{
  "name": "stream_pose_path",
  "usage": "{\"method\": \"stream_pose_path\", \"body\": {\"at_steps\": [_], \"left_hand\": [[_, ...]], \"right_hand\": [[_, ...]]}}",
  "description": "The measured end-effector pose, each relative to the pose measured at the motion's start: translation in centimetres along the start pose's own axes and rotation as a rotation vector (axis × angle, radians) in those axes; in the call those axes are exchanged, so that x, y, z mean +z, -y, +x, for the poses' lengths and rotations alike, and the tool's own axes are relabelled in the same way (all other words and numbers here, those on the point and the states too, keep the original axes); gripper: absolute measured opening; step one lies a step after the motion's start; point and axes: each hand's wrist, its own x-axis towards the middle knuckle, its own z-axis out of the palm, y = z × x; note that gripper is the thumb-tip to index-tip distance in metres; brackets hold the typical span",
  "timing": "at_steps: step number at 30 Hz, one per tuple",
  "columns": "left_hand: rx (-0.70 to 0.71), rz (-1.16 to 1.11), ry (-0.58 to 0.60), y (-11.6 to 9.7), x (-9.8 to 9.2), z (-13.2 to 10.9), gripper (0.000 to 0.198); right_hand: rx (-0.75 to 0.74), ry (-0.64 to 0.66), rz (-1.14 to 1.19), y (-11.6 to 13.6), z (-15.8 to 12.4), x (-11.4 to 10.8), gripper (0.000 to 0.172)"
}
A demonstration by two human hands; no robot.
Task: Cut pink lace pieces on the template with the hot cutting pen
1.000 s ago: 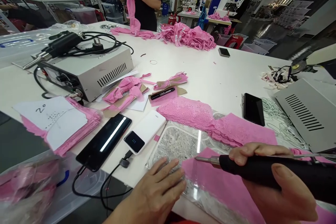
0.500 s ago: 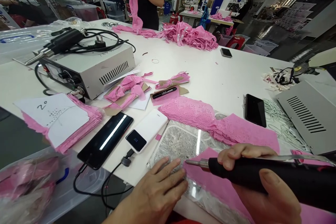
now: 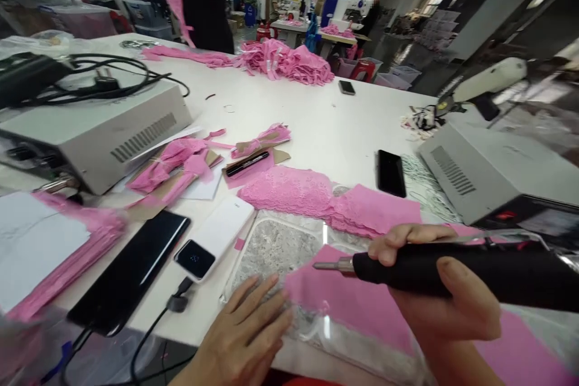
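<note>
My right hand (image 3: 446, 289) is wrapped round a thick black hand tool (image 3: 407, 265) with a pointed metal tip. That tip is over a flat pink fabric piece (image 3: 348, 298) and faces left. Whether it touches the fabric I cannot tell. My left hand (image 3: 246, 332) lies with fingers stretched out at the left edge of this fabric. Beneath is a marbled grey board (image 3: 275, 247) under a clear sheet. A stack of pink lace pieces (image 3: 289, 193) and plainer pink pieces (image 3: 380, 211) lies along the board's far side.
A white power bank (image 3: 226, 223) and a black phone (image 3: 131, 271) lie left, with cables. Grey control boxes stand at left (image 3: 94, 132) and right (image 3: 493, 169). Another phone (image 3: 391, 173) is near the right box. A person in black (image 3: 203, 6) stands across the table (image 3: 280, 96).
The view has turned right, so the table's things sit further left and more of the right box shows. Both hands keep nearly the same pose, the tool still in the right one.
</note>
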Motion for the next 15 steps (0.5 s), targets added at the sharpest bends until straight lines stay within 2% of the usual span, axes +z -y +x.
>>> {"method": "stream_pose_path", "body": {"at_steps": [2, 6, 9, 12, 15], "left_hand": [[0.033, 0.011, -0.042, 0.4, 0.4, 0.2, 0.034], [0.08, 0.047, 0.056, 1.0, 0.8, 1.7, 0.033], [0.141, 0.072, 0.11, 1.1, 1.2, 3.0, 0.033], [0.161, 0.075, 0.145, 1.1, 1.8, 3.9, 0.032], [0.148, 0.073, 0.157, 1.2, 2.3, 4.5, 0.031]], "right_hand": [[-0.068, -0.102, -0.049, 0.7, 0.5, -2.2, 0.016], [-0.144, -0.318, -0.134, 1.9, 0.3, -6.9, 0.014], [-0.168, -0.41, -0.161, 2.5, -0.8, -9.5, 0.014], [-0.165, -0.464, -0.131, 2.8, -1.5, -10.4, 0.013], [-0.163, -0.462, -0.097, 2.6, -1.3, -9.6, 0.015]]}}
